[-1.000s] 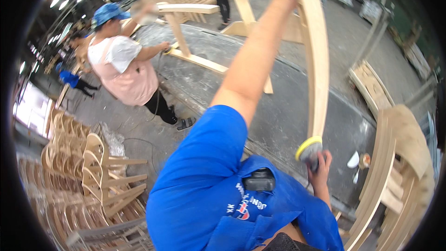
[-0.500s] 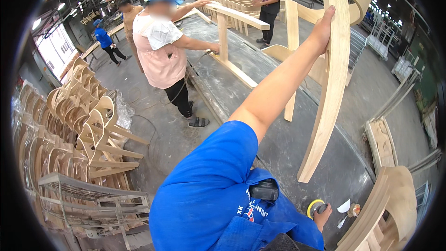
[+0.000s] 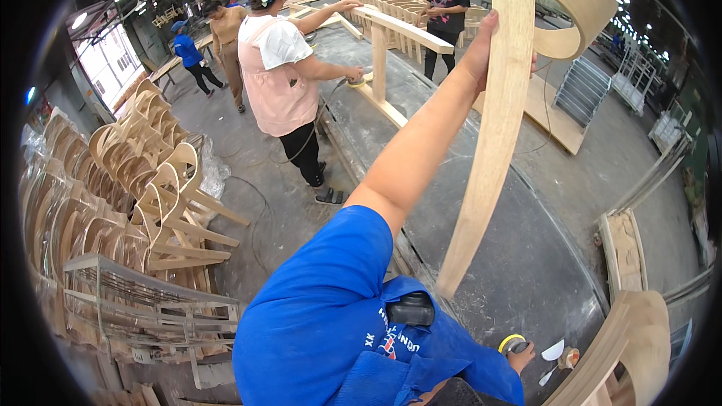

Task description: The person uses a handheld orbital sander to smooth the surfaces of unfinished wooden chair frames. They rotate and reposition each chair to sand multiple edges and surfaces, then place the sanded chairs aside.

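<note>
My left hand [image 3: 485, 45] is raised at arm's length and grips the edge of a long curved pale wooden chair part [image 3: 489, 165]. The part stands nearly upright, with its lower end resting on the dark workbench [image 3: 526, 256]. Low at the right, my right hand [image 3: 520, 359] holds a small sander with a yellow pad [image 3: 511, 342], well apart from the wood. My blue sleeve and shirt hide most of that hand.
A person in a pink apron [image 3: 282, 75] sands a wooden frame [image 3: 391, 30] on the same bench. Another person in black [image 3: 447, 0] stands behind it. Stacked chair frames [image 3: 135, 180] fill the left; more curved wood [image 3: 632, 346] lies at lower right.
The sander was against the lower end of the wooden part; it has dropped away to the bench's near edge. My left hand keeps its hold on the part.
</note>
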Action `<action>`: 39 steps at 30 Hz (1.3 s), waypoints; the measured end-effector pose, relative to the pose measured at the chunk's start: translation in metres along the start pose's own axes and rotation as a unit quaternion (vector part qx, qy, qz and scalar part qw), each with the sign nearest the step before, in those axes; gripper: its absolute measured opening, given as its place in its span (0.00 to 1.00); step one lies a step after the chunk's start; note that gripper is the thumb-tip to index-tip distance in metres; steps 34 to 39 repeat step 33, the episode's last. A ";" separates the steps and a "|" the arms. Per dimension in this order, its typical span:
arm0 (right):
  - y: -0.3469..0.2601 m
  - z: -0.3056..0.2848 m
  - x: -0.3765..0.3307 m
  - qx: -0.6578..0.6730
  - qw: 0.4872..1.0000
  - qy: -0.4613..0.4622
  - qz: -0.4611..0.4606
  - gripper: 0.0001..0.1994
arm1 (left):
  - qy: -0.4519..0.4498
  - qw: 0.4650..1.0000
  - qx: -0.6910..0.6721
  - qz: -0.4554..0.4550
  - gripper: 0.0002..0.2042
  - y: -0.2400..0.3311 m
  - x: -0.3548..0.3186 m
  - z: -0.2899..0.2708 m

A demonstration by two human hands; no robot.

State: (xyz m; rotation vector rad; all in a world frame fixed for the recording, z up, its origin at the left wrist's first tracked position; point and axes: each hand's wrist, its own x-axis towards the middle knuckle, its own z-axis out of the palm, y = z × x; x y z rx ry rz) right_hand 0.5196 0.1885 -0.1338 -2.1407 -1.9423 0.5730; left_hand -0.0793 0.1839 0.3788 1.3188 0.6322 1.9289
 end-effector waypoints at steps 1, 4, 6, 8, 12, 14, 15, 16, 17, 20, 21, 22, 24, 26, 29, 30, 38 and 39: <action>0.001 0.000 0.001 0.002 1.000 -0.002 0.012 0.43 | -0.006 1.000 -0.008 -0.004 0.43 0.002 -0.004 -0.004; 0.003 -0.003 0.008 -0.018 0.998 -0.031 0.046 0.46 | -0.026 0.997 -0.059 -0.030 0.42 0.008 -0.017 -0.014; -0.001 -0.012 0.019 -0.051 0.991 -0.084 0.087 0.48 | -0.035 0.997 -0.063 -0.022 0.42 0.011 -0.029 -0.018; -0.022 -0.025 0.041 -0.081 0.996 -0.043 0.015 0.49 | -0.057 0.996 -0.073 -0.020 0.43 0.017 -0.040 -0.019; -0.123 -0.077 0.113 0.097 0.942 0.108 -0.304 0.45 | -0.051 0.997 -0.043 -0.034 0.50 0.029 -0.063 -0.019; -0.201 -0.121 0.142 0.230 0.904 0.111 -0.344 0.40 | -0.049 0.997 -0.055 -0.037 0.50 0.034 -0.075 -0.018; -0.240 -0.144 0.148 0.271 0.872 0.124 -0.389 0.37 | -0.051 0.996 -0.060 -0.043 0.50 0.035 -0.080 -0.019; -0.275 -0.166 0.148 0.328 0.856 0.098 -0.387 0.35 | -0.052 0.995 -0.064 -0.048 0.51 0.036 -0.085 -0.020; -0.308 -0.189 0.144 0.387 0.837 0.070 -0.380 0.34 | -0.057 0.995 -0.070 -0.051 0.51 0.038 -0.089 -0.022; -0.385 -0.238 0.119 0.531 0.753 -0.011 -0.387 0.30 | -0.049 0.989 -0.117 -0.071 0.50 0.040 -0.110 -0.033; -0.405 -0.252 0.112 0.584 0.715 -0.045 -0.383 0.31 | -0.069 0.987 -0.126 -0.071 0.49 0.043 -0.116 -0.040; -0.423 -0.266 0.109 0.622 0.687 -0.073 -0.369 0.32 | -0.069 0.987 -0.125 -0.069 0.48 0.044 -0.123 -0.046; -0.456 -0.284 0.106 0.697 0.599 -0.142 -0.369 0.35 | -0.087 0.984 -0.142 -0.062 0.47 0.048 -0.138 -0.056; -0.487 -0.293 0.109 0.688 0.606 -0.211 -0.339 0.39 | -0.047 0.993 -0.080 -0.073 0.47 0.057 -0.153 -0.064; -0.525 -0.295 0.105 0.702 0.569 -0.335 -0.268 0.43 | 0.029 0.994 0.070 -0.082 0.47 0.069 -0.172 -0.068; -0.536 -0.294 0.097 0.715 0.556 -0.363 -0.221 0.45 | 0.047 0.991 0.094 -0.089 0.47 0.072 -0.178 -0.067; -0.541 -0.303 0.055 0.810 0.365 -0.404 -0.218 0.47 | 0.175 0.955 0.235 -0.036 0.48 0.069 -0.192 -0.059; -0.541 -0.303 0.055 0.810 0.365 -0.404 -0.218 0.47 | 0.175 0.955 0.235 -0.036 0.48 0.069 -0.192 -0.059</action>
